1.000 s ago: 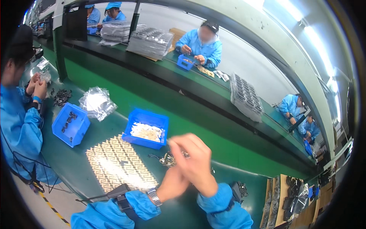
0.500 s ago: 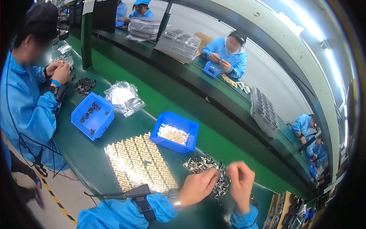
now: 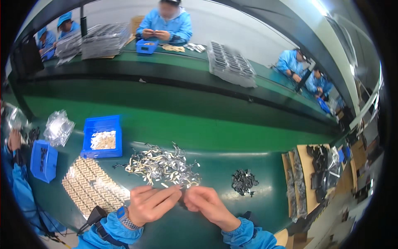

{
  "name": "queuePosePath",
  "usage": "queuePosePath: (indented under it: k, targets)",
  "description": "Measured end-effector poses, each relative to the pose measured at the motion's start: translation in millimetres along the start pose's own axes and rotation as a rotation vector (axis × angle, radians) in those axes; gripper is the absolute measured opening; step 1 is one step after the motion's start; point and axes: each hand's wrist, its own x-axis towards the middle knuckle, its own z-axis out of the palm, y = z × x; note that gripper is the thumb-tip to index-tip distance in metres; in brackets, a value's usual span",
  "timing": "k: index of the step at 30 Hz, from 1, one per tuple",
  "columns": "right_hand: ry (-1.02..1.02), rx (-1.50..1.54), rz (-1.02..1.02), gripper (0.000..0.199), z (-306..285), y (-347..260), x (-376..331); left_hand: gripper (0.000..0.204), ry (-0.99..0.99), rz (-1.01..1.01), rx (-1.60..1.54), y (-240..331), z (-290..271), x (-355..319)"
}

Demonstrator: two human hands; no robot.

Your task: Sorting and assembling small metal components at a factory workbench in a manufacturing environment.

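My left hand (image 3: 152, 203), with a metal watch at the wrist, has its thumb and fingers pinched together over the green bench. Close beside it, my right hand (image 3: 209, 204) is also closed in a pinch, the fingertips of both nearly meeting. Whatever lies between them is too small to make out. Just beyond the fingertips spreads a tangled pile of small white, black and silver wired parts (image 3: 159, 164). A heap of small black parts (image 3: 244, 181) lies to the right. To the left is a sheet of tan pieces (image 3: 92, 182) in a zigzag pattern.
A blue bin (image 3: 102, 123) of small white and tan pieces stands behind the sheet. Farther left are another blue bin (image 3: 50, 168), clear plastic bags (image 3: 59, 128) and a co-worker's arm. Cardboard trays (image 3: 304, 182) of black parts sit at the right. Co-workers sit across the far bench.
The view has swung right, bringing the black heap and trays into fuller sight. My right hand has come down from its raised position, and my hands have drawn together in front of the wired pile.
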Motion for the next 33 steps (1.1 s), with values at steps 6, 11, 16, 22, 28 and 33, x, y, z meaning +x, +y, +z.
queuePosePath:
  k: [6, 11, 16, 22, 28, 33]
  targets:
    - [-0.011, 0.104, 0.008, 0.018, 0, -6, -7, 0.019, -0.045, 0.047, 0.004, 3, 5, 1]
    - [0.06, -0.059, 0.002, 0.015, 5, -7, -7, 0.02, -0.066, 0.064, 0.014, 2, 4, 1]
    - [0.081, -0.088, 0.002, 0.012, 7, -6, -5, 0.022, -0.078, 0.065, -0.002, 0, 3, 1]
    - [0.049, -0.109, -0.016, 0.011, 2, -3, -4, 0.023, -0.085, 0.064, -0.005, 0, 2, 1]
    - [0.082, -0.092, -0.026, 0.011, 5, -4, -5, 0.024, -0.054, 0.065, -0.004, -2, 4, -2]
    - [0.055, -0.127, -0.016, 0.01, 4, -4, -5, 0.014, -0.126, 0.067, 0.014, 0, -1, 3]
